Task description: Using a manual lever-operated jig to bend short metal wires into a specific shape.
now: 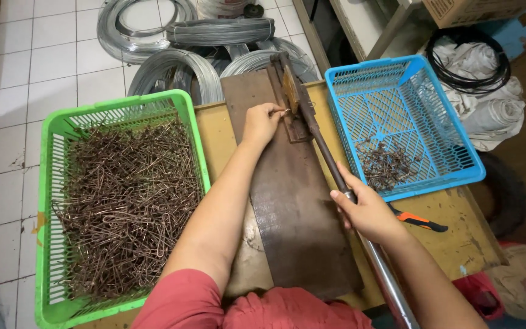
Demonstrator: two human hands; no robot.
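My left hand (262, 122) pinches a thin bent wire piece (282, 111) against the head of a rusty lever tool (292, 91) mounted on a dark steel plate (293, 207). My right hand (363, 210) grips the tool's long lever handle (330, 164), which runs down toward me and ends in a shiny metal pipe (391, 286). A green basket (59, 131) at my left is heaped with brown bent wire pieces (126, 201). A blue basket (409, 67) at my right holds a small pile of formed wire pieces (388, 164).
Coils of grey steel wire (178, 67) lie on the tiled floor beyond the yellow worktable (464, 225). An orange-and-black handled tool (421, 220) lies on the table by my right hand. White sacks (488, 109) and black cable sit at the far right.
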